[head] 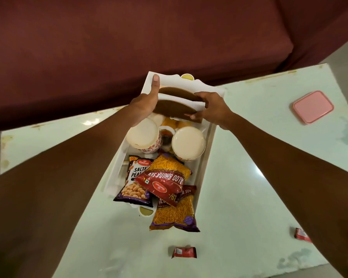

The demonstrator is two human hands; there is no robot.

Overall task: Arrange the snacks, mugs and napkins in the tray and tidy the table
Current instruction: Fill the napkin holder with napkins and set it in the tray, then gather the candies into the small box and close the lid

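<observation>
Pale green table (249, 177) sits in front of a dark red sofa (129, 37). On the table lies a long white tray (204, 169), w/ one short end by the sofa.

Both hands reach to the far end of the tray. The left hand (144, 103) and right hand (213, 109) are apart, each on one side of a brown napkin holder (173, 108). It has two round brown sides w/ white napkins (181, 99) between them. The left palm is flat on its left side, thumb up along the tray's far corner. The right fingers are wrapped round its right end. So both hands are clamped on the holder, over the far part of the tray. Can't tell if it sits on the tray floor or is held just above.

Just nearer are 2 mugs side by side in the tray: a left mug (144, 135) w/ red marks & a right mug (188, 143). Both look cream inside. Some yellow stuff shows behind them, too hidden to tell.

At the near end lie snack packs: a peanut pack (133, 181), a red sev pack (165, 183) on top & a yellow sev pack (174, 213) that hangs out over the tray's near edge.

Pink lid (312, 106) lies far right on the table. 2 small red wrappers (184, 252) lie near the front, well apart.
</observation>
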